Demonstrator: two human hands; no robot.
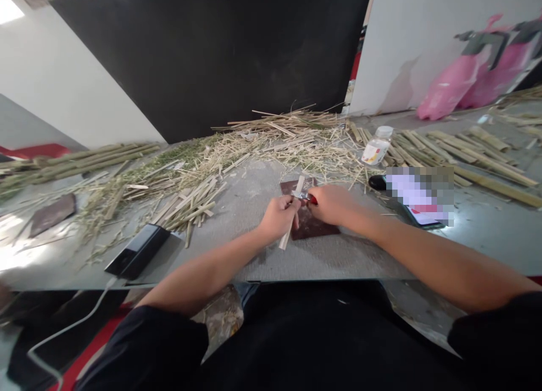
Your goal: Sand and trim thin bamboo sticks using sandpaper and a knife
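Note:
A pale flat bamboo strip (286, 237) slants up and away over the worktable, pinched in my left hand (279, 217). My right hand (332, 205) is closed round a tool with a red handle and a shiny metal head (301, 194). The metal head lies across the strip, just beyond my left fingers; its exact kind is too small to tell. Under both hands a dark brown mat (315, 228) rests on the table, partly covered by them.
Shavings and thin strips (271, 143) are heaped at the back. Cut strips (192, 205) and a black power bank (139, 251) are on the left. To the right are a lit phone (417, 199), a white bottle (376, 146), split bamboo (478, 154) and pink spray bottles (449, 86).

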